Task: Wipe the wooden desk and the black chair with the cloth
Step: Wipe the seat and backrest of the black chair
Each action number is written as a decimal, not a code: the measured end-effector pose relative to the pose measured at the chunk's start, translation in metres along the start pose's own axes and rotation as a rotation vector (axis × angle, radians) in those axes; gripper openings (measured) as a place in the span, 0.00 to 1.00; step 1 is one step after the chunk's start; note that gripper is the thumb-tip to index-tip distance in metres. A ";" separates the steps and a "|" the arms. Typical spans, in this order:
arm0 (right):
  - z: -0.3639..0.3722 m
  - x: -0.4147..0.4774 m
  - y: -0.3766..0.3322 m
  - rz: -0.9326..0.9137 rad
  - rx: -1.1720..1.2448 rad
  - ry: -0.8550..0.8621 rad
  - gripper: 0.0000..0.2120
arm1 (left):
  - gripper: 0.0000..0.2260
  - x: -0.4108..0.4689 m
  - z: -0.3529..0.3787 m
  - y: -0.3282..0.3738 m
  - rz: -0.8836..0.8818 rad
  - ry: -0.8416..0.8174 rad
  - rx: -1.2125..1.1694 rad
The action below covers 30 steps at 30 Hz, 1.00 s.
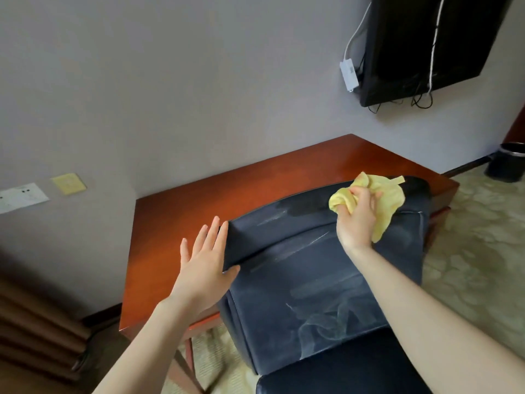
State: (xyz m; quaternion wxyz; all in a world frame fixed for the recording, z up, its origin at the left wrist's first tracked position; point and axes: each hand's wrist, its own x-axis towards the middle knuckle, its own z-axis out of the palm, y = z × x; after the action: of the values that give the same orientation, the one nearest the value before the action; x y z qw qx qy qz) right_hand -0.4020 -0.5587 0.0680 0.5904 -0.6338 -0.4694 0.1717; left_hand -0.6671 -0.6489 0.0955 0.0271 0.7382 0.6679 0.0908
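Right hand [356, 220] gripping yellow cloth [380, 200] on black chair [312, 274], left hand [206, 260] flat

Room notes. Landmark: black television [426, 44], wall-mounted, screen dark.

- Wall [199, 81] behind it: plain pale grey, softly and evenly lit.
- White adapter box [349, 76] on the wall just left of the television. A white cable [352, 38] rises from it beside the set's left edge.
- Black cables [420, 99] hang in loops under the television's lower edge.
- Far left of the television and lower: yellow wall plate [69, 183], with a white socket plate [22, 197] just beyond it.
- Below and right of the television: black waste bin [508, 162] on the floor, near the dark skirting board [466, 165].
- Floor: pale patterned carpet [477, 237].
- Far below-left of the television: brown pleated curtain [34, 322], in shade.
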 end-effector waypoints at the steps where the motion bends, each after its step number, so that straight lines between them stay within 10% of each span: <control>1: 0.013 -0.011 -0.008 -0.002 0.029 -0.022 0.16 | 0.37 -0.008 0.000 -0.007 -0.016 0.009 -0.015; 30: -0.006 -0.289 -0.092 -0.576 0.133 -1.181 0.36 | 0.48 -0.252 -0.008 0.007 -0.401 0.194 0.036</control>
State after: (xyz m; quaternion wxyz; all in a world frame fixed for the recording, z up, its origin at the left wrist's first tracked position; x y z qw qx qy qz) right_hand -0.5781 -0.8056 0.0556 0.2941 -0.2443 -0.8534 0.3543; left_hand -0.6843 -0.9003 0.0795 -0.0330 0.5788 0.8023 0.1421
